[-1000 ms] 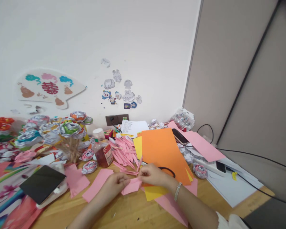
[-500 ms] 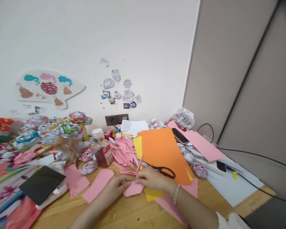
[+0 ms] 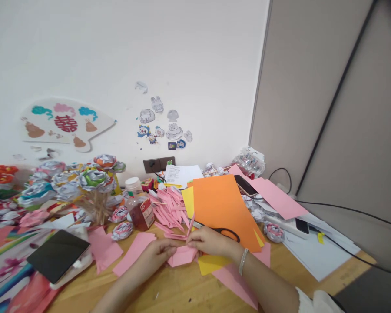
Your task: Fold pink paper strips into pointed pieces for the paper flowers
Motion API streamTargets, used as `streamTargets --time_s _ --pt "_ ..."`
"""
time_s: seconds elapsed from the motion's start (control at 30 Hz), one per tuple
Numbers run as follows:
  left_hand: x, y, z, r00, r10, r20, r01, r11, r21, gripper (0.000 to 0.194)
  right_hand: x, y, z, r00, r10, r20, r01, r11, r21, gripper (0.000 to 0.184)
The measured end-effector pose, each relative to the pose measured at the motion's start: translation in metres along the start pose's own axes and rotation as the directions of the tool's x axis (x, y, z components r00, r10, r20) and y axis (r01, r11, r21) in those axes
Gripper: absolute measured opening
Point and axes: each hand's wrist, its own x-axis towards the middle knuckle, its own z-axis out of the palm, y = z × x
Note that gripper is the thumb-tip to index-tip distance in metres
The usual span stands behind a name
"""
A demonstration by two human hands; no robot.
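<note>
Between my two hands lies a piece of pink paper [image 3: 183, 256], its upper edge folded over. My left hand [image 3: 161, 252] pinches the paper's left side with thumb and fingers. On the other side, my right hand [image 3: 208, 241] has its fingers closed at the upper right of the same sheet. Just beyond my fingertips are narrow folded pink paper strips [image 3: 171, 208] in a loose pile. Black-handled scissors [image 3: 226, 233] rest on orange paper [image 3: 220, 208], right behind my right hand.
A glue bottle [image 3: 143, 213] stands left of the strips. Paper flowers on sticks [image 3: 96, 180] and a dark tablet [image 3: 58, 255] are further left. Pink sheets [image 3: 135, 252] lie beside my left forearm. At right are a phone [image 3: 246, 186], white papers [image 3: 316, 256] and cables.
My hands have drawn slightly apart along the pink paper, and more of its folded upper edge shows between them. The view has shifted very slightly.
</note>
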Motion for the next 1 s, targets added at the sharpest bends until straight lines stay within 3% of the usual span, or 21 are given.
streamTargets --time_s 0.23,0.4,0.53,0.7,0.87,1.0 --pt "-0.003 -0.004 0.004 0.991 -0.124 0.042 0.130 0.970 -0.208 0.037 -0.001 -0.009 -0.003 0.993 -0.093 -0.067 0.082 0.985 -0.151 0.017" --pt "-0.005 -0.001 0.002 0.990 -0.124 0.073 0.139 0.952 -0.273 0.034 -0.001 -0.008 -0.002 0.991 -0.115 -0.074 0.107 0.988 -0.108 0.019" --pt "-0.005 0.003 0.005 0.994 -0.091 0.057 0.101 0.974 -0.205 0.026 0.000 -0.008 0.004 0.990 -0.054 -0.132 0.057 0.998 0.016 0.019" --pt "-0.004 0.001 0.015 0.994 -0.097 0.047 0.104 0.976 -0.193 0.035 0.003 -0.009 0.011 0.987 -0.039 -0.155 0.070 0.977 0.202 0.018" --pt "0.000 -0.004 0.017 0.989 -0.147 0.014 0.143 0.933 -0.330 0.044 0.005 -0.006 0.007 0.984 -0.035 -0.173 0.107 0.901 0.421 0.036" --pt "0.002 -0.006 0.018 0.979 -0.195 -0.057 0.151 0.887 -0.437 0.048 0.007 -0.005 0.006 0.989 0.000 -0.147 0.068 0.887 0.457 0.036"
